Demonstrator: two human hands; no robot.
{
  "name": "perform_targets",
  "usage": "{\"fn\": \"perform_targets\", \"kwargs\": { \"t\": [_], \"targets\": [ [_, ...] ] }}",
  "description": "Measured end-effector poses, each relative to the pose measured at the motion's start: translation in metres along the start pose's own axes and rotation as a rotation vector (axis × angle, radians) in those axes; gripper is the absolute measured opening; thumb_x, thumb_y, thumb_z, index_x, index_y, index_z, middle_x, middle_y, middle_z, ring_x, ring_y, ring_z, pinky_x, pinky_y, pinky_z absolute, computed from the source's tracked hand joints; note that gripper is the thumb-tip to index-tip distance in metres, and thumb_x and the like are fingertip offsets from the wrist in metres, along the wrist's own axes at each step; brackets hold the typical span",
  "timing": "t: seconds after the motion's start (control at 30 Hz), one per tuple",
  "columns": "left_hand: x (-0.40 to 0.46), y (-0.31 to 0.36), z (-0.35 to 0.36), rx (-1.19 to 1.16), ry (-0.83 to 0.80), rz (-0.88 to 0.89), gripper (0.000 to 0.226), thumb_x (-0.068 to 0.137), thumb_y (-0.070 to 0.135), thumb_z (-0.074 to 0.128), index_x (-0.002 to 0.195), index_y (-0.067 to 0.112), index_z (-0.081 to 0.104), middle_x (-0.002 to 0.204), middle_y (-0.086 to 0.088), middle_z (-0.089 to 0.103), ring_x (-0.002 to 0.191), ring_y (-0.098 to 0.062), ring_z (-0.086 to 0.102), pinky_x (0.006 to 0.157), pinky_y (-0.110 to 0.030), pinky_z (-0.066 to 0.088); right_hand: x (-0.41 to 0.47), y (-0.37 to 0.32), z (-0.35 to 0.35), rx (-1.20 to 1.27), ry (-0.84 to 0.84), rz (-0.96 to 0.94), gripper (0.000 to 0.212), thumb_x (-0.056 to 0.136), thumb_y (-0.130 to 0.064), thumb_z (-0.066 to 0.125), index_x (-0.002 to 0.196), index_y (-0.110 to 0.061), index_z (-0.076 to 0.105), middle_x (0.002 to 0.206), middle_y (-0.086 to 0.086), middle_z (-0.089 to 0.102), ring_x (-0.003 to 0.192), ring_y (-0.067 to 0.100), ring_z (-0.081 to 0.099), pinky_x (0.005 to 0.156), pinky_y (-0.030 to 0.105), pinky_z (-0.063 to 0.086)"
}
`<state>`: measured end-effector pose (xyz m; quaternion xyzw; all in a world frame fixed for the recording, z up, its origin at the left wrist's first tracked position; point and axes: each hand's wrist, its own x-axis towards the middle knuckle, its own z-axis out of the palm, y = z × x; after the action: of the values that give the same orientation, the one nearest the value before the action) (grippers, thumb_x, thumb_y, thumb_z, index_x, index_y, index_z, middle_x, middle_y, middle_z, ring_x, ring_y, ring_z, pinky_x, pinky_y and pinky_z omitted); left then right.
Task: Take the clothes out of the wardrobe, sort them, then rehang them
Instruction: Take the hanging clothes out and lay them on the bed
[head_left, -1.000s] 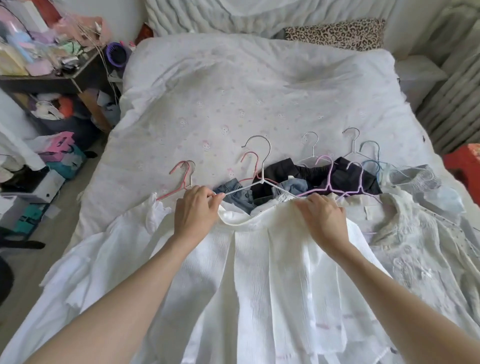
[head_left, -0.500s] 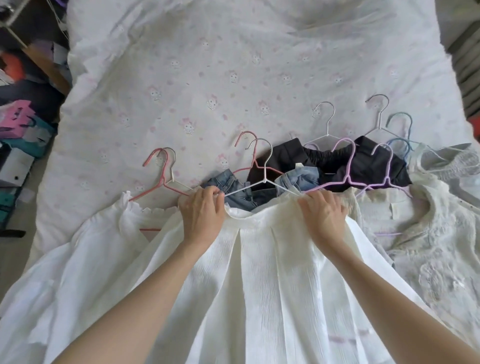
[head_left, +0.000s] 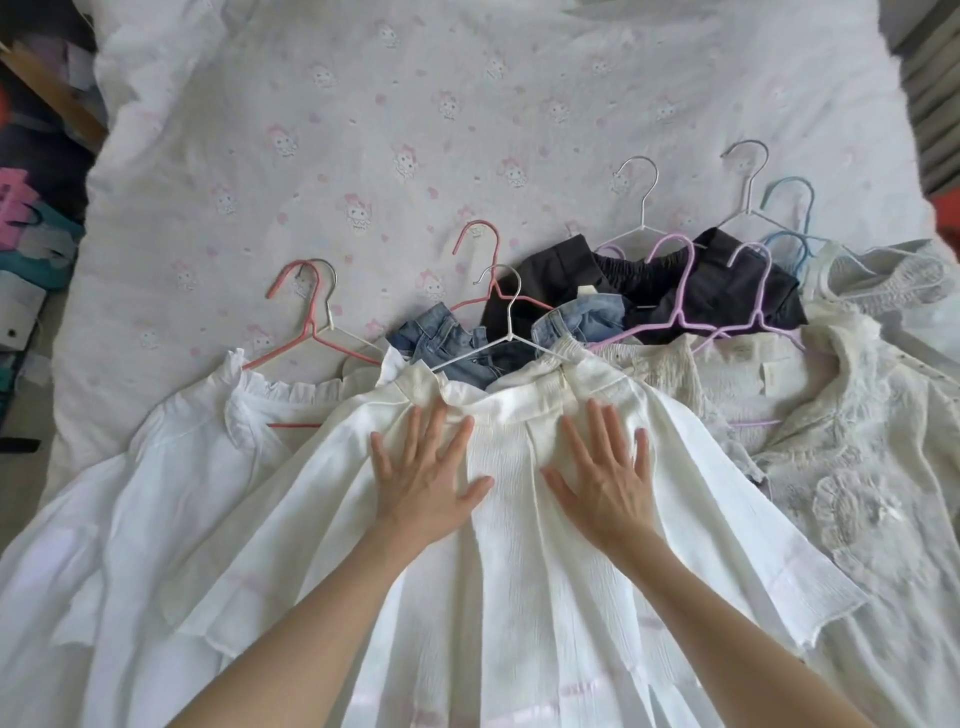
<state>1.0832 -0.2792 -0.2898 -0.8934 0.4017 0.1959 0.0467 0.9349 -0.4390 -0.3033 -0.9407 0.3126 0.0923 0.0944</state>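
On the bed (head_left: 363, 130), the white pleated skirt (head_left: 509, 545) tops the sorted pile, on its white hanger (head_left: 506, 332). Left hand (head_left: 423, 483) and right hand (head_left: 605, 483) press flat, each grip open. Smooth downward along the pleats, evenly, to avoid creasing.

Soft, even daylight fills the scene; white cloth under the fingers (head_left: 597, 431) is bright, nearly washed out. Shadows beside the fingers are faint. The bed (head_left: 363, 104) beyond them bows with wide-angle distortion, and the edges are blurred.
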Motion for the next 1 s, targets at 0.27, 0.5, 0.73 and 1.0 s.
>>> {"fn": "perform_targets", "kwargs": {
  "t": [0.27,0.5,0.73,1.0],
  "targets": [
    [-0.06,0.022,0.002,-0.072,-0.141,-0.051,0.077,0.081,0.074,0.018,0.145,0.041,-0.01,0.153,0.001,-0.025,0.141,-0.026,-0.021,0.106,-0.065,-0.004,-0.073,-0.013,0.003,0.111,-0.111,0.033,0.07,0.083,-0.056,0.019,0.146,-0.025,0.028,0.155,0.007,0.011,0.142,0.03,0.007,0.109,0.053,0.02],
    [-0.181,0.039,0.049,-0.083,-0.175,0.013,0.064,0.077,0.059,0.041,0.136,0.033,0.04,0.146,-0.01,0.036,0.13,-0.036,0.036,0.077,-0.066,0.044,-0.201,-0.022,0.039,0.315,-0.216,0.036,0.064,0.088,-0.051,0.009,0.148,-0.028,0.01,0.154,0.006,-0.001,0.14,0.033,0.007,0.109,0.048,0.029],
    [-0.262,0.033,0.06,-0.037,-0.28,0.117,0.063,0.095,0.044,0.041,0.147,0.037,0.008,0.154,-0.005,-0.02,0.144,-0.031,-0.003,0.108,-0.062,0.015,-0.306,-0.022,0.038,0.315,-0.271,0.182,0.116,0.05,-0.076,-0.039,0.148,-0.031,0.003,0.144,-0.005,-0.022,0.144,0.022,-0.008,0.115,0.036,-0.003],
    [-0.295,0.071,0.015,-0.034,-0.092,0.37,0.055,0.098,0.044,0.03,0.148,0.031,0.012,0.157,-0.001,-0.009,0.144,-0.022,-0.01,0.114,-0.048,0.0,-0.396,-0.001,-0.024,0.354,0.105,0.417,0.068,0.09,-0.061,0.013,0.143,-0.023,0.033,0.15,0.006,0.029,0.14,0.026,0.022,0.112,0.051,0.016]
  ]
}}
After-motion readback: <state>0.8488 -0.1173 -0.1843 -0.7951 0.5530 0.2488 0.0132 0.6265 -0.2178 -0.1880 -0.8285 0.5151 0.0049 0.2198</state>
